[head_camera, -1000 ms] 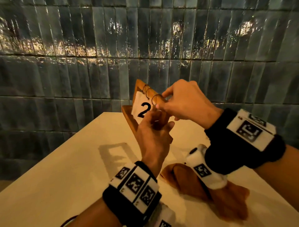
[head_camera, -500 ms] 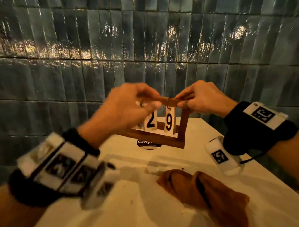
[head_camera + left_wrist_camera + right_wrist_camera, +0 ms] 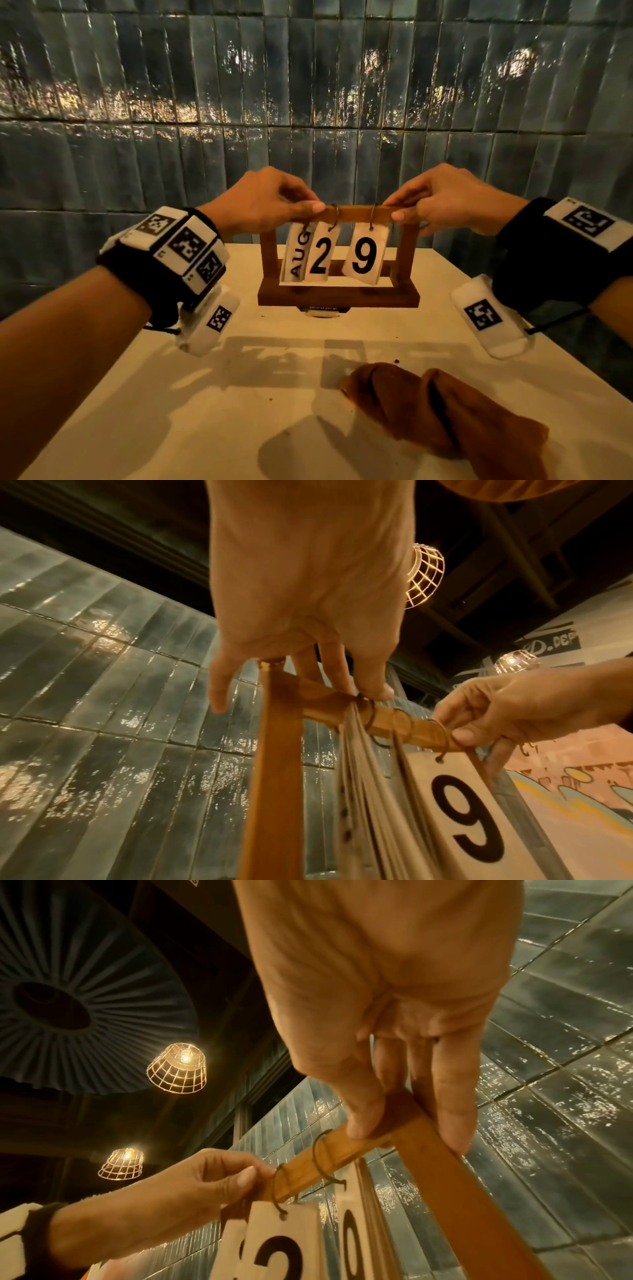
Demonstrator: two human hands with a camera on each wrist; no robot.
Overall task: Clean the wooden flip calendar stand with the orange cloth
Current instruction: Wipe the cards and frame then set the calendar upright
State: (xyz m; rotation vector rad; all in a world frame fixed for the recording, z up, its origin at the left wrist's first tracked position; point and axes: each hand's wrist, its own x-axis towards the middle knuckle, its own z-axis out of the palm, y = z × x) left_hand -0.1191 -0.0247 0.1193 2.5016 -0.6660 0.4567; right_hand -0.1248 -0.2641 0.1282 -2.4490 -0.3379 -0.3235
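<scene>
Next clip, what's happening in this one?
A person holds a wooden flip calendar stand by its top bar, left hand and right hand each pinching one end. Its cards read AUG 29. The orange cloth lies untouched on the table in front, so wiping is not under way.

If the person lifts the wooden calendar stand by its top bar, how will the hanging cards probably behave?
The cards will likely swing freely, since each hangs from the top bar on a loose wire ring. They look thin, so they may flap or twist. The stand itself seems stiff, and both hands, left hand and right hand, pinch the bar ends.
</scene>
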